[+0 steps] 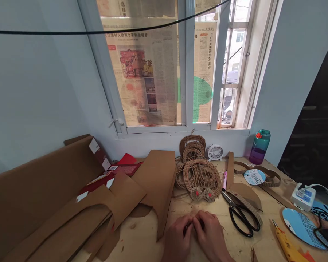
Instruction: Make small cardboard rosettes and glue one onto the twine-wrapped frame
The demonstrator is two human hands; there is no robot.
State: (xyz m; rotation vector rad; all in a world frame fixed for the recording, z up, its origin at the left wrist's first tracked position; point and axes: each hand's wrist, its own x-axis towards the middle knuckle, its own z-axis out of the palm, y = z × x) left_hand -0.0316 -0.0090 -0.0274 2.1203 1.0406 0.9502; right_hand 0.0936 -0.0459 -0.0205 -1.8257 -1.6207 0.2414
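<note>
Both hands (194, 233) together, fingertips touching

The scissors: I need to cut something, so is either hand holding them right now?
No, the black-handled scissors lie on the table to the right of the right hand, which is pressed together with the left hand.

left hand (177, 234) bare | right hand (211, 234) bare | no sleeves, rings or gloves visible

Scissors (242, 214) right of hands (194, 236) (coils (199, 174) behind)
</note>
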